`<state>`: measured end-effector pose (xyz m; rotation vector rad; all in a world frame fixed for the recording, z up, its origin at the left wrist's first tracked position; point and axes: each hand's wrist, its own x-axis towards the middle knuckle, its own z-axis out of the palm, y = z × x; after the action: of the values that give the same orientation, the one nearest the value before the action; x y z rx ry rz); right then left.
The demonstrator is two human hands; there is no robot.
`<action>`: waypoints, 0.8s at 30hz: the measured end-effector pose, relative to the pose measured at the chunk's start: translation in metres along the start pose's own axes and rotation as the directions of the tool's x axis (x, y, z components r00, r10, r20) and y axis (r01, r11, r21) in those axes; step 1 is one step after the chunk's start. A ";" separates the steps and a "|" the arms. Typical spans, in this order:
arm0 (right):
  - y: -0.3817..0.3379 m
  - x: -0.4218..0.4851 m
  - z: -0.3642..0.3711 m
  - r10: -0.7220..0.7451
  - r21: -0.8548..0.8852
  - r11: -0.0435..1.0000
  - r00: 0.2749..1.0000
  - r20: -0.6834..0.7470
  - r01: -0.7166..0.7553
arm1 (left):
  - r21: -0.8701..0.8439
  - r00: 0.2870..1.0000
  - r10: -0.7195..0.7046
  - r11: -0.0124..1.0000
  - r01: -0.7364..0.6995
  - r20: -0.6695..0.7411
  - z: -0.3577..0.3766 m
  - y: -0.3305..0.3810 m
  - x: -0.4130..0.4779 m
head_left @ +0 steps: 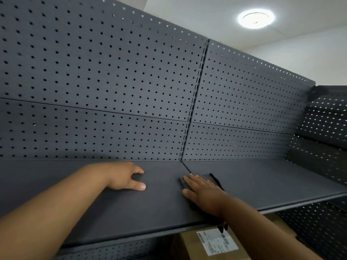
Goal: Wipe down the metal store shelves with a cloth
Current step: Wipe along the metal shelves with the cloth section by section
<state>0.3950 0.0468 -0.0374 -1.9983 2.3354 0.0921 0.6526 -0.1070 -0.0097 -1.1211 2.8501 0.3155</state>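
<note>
1. Pegboard back panels [112,81]: dark grey and perforated, filling most of my view. They are split by a slotted upright [195,102] and a horizontal seam.
2. Shelf [262,181]: dark grey metal in two sections. They butt at a seam that runs forward from the foot of the upright.
3. End panel [323,128]: the same perforated metal. It closes the bay on the right, and light shows through its holes.
4. Cardboard box [187,246]: sits under the shelf at bottom centre, with a white shipping label [216,243] on top. The print is too blurred to read.
5. Ceiling light [256,18]: a round fixture at upper right, lit.
6. Cloth [208,177]: dark, nearly the shelf's colour. It lies flat on the shelf top across the section seam, near the front edge and mostly under my right hand. A dark strip hangs over the front lip below the right wrist. It is probably the same cloth, but I can't confirm that.
7. Right hand [202,192]: palm down on the cloth, pressing it to the shelf. The fingers are straight and close together, pointing up-left toward the back panel.
8. Left hand [124,177]: rests on bare shelf left of the seam, apart from the cloth. The thumb is stretched out, the fingers are loosely bent with tips on the metal, and it holds nothing.
</note>
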 end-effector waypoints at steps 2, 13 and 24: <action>-0.001 0.023 -0.002 0.016 0.009 1.000 1.000 0.007 -0.016 | -0.018 1.000 0.008 1.000 -0.009 -0.017 0.003 -0.004 -0.001; 0.002 0.124 -0.003 0.067 0.048 0.997 0.998 0.001 -0.067 | -0.030 0.997 0.030 0.999 -0.033 -0.072 0.015 -0.008 0.007; -0.005 0.101 -0.002 0.043 0.044 0.998 0.999 0.005 -0.043 | -0.038 0.995 0.047 0.998 -0.050 -0.086 0.014 -0.012 0.003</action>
<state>0.3842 -0.0536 -0.0442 -1.9273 2.3569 0.0460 0.6583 -0.1148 -0.0258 -1.0995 2.9622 0.3376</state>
